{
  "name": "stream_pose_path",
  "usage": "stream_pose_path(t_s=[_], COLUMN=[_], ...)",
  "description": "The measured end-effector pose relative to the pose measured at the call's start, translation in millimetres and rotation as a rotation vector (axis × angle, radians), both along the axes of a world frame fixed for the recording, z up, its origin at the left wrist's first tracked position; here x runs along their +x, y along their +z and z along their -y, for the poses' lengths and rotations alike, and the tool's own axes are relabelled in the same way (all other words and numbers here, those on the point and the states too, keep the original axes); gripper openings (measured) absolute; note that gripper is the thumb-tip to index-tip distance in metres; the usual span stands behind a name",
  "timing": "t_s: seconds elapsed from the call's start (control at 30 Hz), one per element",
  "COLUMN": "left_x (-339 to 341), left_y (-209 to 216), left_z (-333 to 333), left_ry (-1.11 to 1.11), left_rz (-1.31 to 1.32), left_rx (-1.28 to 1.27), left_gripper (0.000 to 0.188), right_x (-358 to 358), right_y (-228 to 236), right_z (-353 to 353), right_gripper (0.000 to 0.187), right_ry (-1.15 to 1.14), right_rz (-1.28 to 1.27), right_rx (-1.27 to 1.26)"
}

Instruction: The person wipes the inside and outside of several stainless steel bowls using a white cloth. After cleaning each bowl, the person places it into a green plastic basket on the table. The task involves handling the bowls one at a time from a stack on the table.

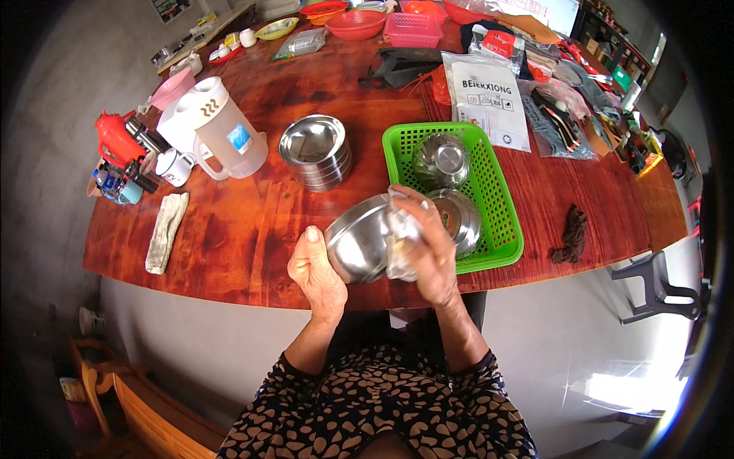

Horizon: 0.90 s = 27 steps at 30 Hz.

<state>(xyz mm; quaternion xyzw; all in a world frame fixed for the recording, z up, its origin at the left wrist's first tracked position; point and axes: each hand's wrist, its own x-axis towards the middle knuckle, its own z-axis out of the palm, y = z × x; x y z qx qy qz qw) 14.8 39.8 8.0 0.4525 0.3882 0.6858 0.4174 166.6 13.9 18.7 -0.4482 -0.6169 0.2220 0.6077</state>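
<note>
A shiny stainless steel bowl [358, 246] is held tilted on its side over the table's near edge. My left hand [316, 274] grips its left rim, thumb up. My right hand [430, 249] presses a crumpled whitish cloth [401, 243] against the bowl's right side; the hand is slightly blurred. Just right of it, a green plastic basket [506, 210] holds upturned steel bowls, one at the back [443, 159] and one nearer [457, 220], partly covered by my right hand. Left of the basket stands a stack of steel bowls [319, 164].
A lidded plastic pitcher [233, 141], a white enamel mug [176, 167] and a folded cloth [167, 233] are on the left. A dark crumpled cloth [571, 236] lies right of the basket. White plastic packages [489, 96] and pink baskets [413, 30] sit farther back. A grey chair [657, 287] stands at right.
</note>
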Motion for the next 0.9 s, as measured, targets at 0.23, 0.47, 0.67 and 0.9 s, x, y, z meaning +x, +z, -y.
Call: stream_pose_path(t_s=[0.23,0.47,0.67,0.9], left_x=[9.0,-6.7,4.3,-25.5], left_y=[11.4,3.6,11.1,1.9], left_z=[7.5,5.9,11.3,-0.2], left_ry=[-0.106,-0.081,-0.12,-0.67], left_rz=[0.129,0.135,0.256,-0.205], left_rx=[0.002,-0.066,-0.129,0.047], left_gripper=[0.036,0.04,0.037,0.03], right_x=[-42.3,-5.0,10.6,36.9], right_y=[28.8,23.1,-14.7,11.2], right_z=[19.6,4.0,4.1,-7.3], right_gripper=[0.043,0.039,0.041,0.033], right_ry=[-0.069,0.168,0.367,0.375], right_rz=[0.705,0.134,-0.563,-0.238], right_rx=[0.25,0.144,-0.05,0.078])
